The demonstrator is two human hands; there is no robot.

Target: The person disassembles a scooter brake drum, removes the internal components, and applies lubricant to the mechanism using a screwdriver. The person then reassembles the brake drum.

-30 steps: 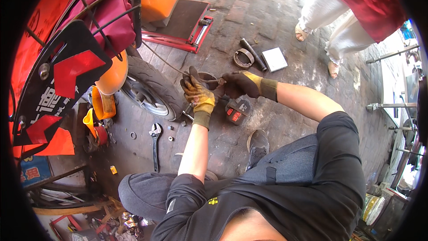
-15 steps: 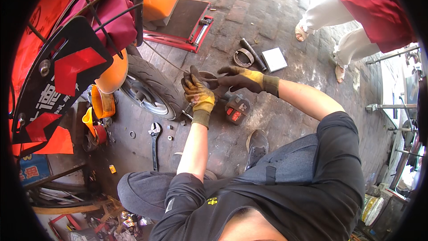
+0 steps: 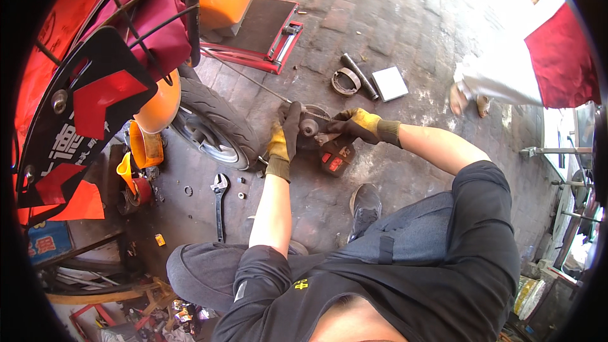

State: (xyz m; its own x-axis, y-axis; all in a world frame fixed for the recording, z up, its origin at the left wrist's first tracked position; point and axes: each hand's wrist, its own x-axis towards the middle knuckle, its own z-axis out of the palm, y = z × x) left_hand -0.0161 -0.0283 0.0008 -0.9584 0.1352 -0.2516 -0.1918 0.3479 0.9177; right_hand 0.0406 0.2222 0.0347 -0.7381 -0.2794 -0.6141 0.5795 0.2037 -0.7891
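Note:
Between my gloved hands is a round, dark metal brake drum plate (image 3: 310,127) with a hub in its middle. A thin cable (image 3: 253,80) runs to it from the upper left. My left hand (image 3: 285,130), in a yellow and dark glove, is closed around the plate's left edge. From the right, my right hand (image 3: 362,125) is closed at the opposite edge, its fingertips partly hidden. Just below lies a cordless power tool with a black and red battery pack (image 3: 335,159). The wheel's tyre (image 3: 221,120) stands to the left.
An adjustable wrench (image 3: 220,206) lies near my left knee beside small nuts (image 3: 241,196). Beyond my hands are a ring-shaped brake band (image 3: 346,82), a metal tube (image 3: 359,76) and a white box (image 3: 389,83). A red lift stand (image 3: 253,35) is farther off. A bystander's feet (image 3: 468,101) are at right.
The plate has turned, so its hub face now shows. My left hand has changed from raised fingers to gripping its edge. The bystander has moved right.

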